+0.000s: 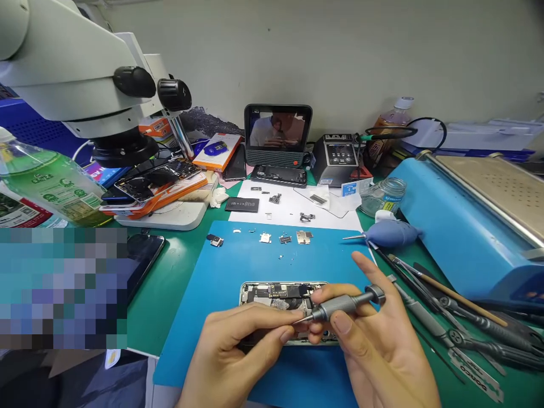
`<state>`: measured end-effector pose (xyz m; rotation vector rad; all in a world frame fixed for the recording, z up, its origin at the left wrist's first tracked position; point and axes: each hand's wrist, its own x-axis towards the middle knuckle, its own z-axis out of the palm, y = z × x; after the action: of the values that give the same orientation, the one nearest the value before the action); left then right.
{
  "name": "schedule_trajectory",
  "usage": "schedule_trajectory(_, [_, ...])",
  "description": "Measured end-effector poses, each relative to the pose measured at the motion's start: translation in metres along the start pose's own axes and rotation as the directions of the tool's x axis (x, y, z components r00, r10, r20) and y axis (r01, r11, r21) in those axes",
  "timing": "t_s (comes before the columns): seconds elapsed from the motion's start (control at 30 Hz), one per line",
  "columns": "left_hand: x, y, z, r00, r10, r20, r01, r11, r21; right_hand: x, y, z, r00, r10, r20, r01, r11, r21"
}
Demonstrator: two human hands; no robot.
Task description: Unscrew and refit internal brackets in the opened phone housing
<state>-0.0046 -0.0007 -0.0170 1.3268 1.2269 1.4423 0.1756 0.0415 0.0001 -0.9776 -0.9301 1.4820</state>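
An opened phone (272,294) with its circuit board exposed lies on a blue work mat (250,266) at the near middle. My right hand (378,345) holds a grey metal screwdriver (344,305), its tip pointing left over the phone. My left hand (236,345) pinches at the screwdriver's tip with thumb and forefinger; whether something tiny sits between them is too small to tell. Small loose phone parts (283,238) lie in a row along the mat's far edge.
A white microscope (85,73) hangs over the left. A small screen (278,130) and a soldering station (338,158) stand at the back. A blue machine (467,221) fills the right; tweezers and tools (450,317) lie beside it. A green bottle (46,187) and a dark phone (142,255) are at left.
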Motion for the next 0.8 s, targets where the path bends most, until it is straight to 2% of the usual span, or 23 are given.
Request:
schedule_trajectory(0.1, [0.000, 0.000, -0.002, 1.000, -0.004, 0.008, 0.004, 1.000, 0.005, 0.002, 0.000, 0.000, 1.000, 0.018, 0.011, -0.018, 1.000, 0.025])
schedule_trajectory(0.3, [0.000, -0.001, -0.002, 0.994, -0.104, 0.022, 0.105, 0.992, -0.071, 0.002, -0.001, -0.003, 1.000, 0.014, 0.004, -0.014, 1.000, -0.014])
schedule_trajectory(0.4, [0.002, 0.001, -0.004, 0.997, -0.074, 0.018, 0.075, 0.995, -0.061, 0.001, -0.002, -0.005, 1.000, 0.014, 0.014, -0.013, 0.999, -0.033])
schedule_trajectory(0.6, [0.006, 0.004, -0.011, 0.993, -0.034, 0.117, 0.037, 0.999, -0.031, 0.000, -0.003, -0.005, 1.000, 0.023, 0.014, -0.023, 0.999, -0.031])
schedule_trajectory(0.8, [0.008, 0.005, -0.011, 0.992, -0.021, 0.128, 0.025, 0.999, -0.028, -0.001, -0.003, -0.003, 1.000, 0.020, 0.018, -0.020, 1.000, -0.003])
